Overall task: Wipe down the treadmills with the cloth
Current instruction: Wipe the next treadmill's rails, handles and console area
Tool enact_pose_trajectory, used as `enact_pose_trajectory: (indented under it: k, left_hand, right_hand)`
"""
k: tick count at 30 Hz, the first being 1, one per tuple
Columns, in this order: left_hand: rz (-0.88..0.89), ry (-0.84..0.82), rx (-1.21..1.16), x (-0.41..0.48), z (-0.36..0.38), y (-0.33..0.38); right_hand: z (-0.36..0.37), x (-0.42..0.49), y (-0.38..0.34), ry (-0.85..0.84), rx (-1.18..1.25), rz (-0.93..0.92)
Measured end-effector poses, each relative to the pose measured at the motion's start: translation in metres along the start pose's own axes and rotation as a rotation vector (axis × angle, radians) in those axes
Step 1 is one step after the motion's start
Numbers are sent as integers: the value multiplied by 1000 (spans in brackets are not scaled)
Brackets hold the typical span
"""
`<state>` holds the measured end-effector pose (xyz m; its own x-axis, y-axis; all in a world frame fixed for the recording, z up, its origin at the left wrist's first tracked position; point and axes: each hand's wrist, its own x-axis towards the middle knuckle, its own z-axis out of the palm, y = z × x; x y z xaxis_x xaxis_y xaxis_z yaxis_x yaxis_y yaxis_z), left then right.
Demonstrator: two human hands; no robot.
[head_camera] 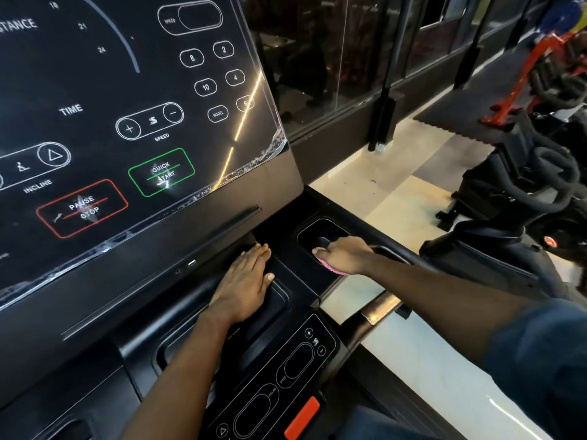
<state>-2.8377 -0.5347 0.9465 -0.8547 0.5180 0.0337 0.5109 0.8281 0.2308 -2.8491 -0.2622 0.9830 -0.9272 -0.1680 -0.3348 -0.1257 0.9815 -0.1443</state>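
Looking down through the head camera, I see my right hand (pixel 344 254) bunched over the cloth (pixel 334 268), its fingers curled down and pinching the cloth against the near rim of the cup holder (pixel 320 231) on the right side of the treadmill (pixel 222 217). Only a thin pink strip of the cloth shows, peeking out under the heel of the palm. The hand hides the rest, so I cannot tell its fold or texture. My left hand (pixel 246 284) lies flat, palm down, on the black tray just below the display panel (pixel 95 122). Its fingers are straight and pressed together, with the thumb set slightly apart. The panel's glossy face carries white smears around the stop and start markings.
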Motion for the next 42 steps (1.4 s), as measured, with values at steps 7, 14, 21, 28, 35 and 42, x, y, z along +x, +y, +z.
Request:
enact_pose_trajectory:
  k: [7,14,21,28,35,42]
  left_hand:
    - [2,-1,16,-2,0,0]
    - [-8,11,0,-3,1,0]
    - [-26,18,-18,-3,0,2]
    - [-53,2,-34,-4,-1,4]
    - [-44,-5,-11,-4,-2,5]
    - [-39,-16,-29,-5,-5,8]
  right_hand:
    - [5,-16,5,205,703,186]
    - [-36,-32,47,620,613,-23]
    - [-1,24,64,18,82,67]
    - [-14,70,28,-35,-138,337]
    - [-7,73,4,145,-169,389]
    - [-18,73,30,-174,-162,406]
